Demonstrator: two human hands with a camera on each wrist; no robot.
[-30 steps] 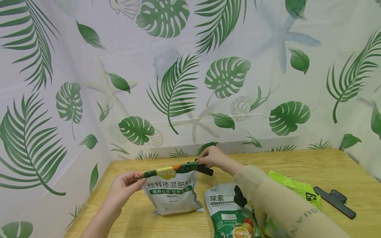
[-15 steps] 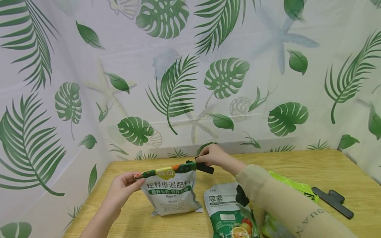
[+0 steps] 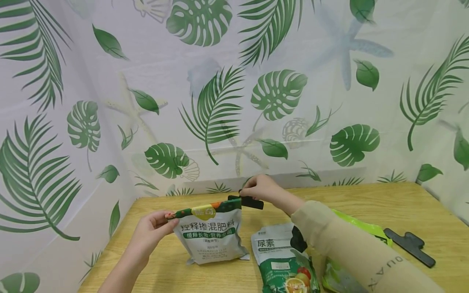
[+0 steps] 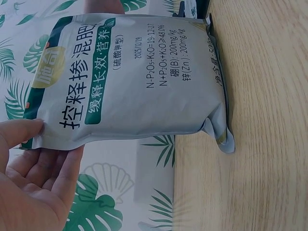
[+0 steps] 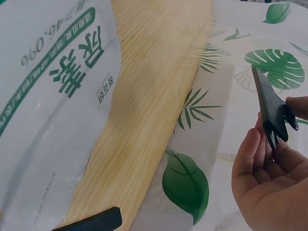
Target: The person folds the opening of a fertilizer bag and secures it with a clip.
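My left hand (image 3: 154, 228) pinches the left end of the rolled green top of a white fertilizer bag (image 3: 212, 246). The bag stands upright on the table, its printed front towards me. In the left wrist view, the thumb lies on the front of the bag (image 4: 139, 86) and the fingers are behind it. At the bag's upper right corner, my right hand (image 3: 263, 189) holds a black bag clip (image 3: 253, 202) by its handle. Part of the clip shows above and behind that corner. The right wrist view shows the clip (image 5: 270, 107) between thumb and fingers.
Right of the bag lies a green and white urea bag (image 3: 282, 268) with a black clip (image 3: 298, 240) at its edge. A lime-green bag (image 3: 338, 274) lies partly under the right sleeve. Another black clip (image 3: 410, 247) rests on the table (image 3: 366, 199) at right.
The right hand and its clip have risen slightly; more of the clip now shows behind the bag's upper right corner. The left hand keeps its hold, and the bag has hardly moved.
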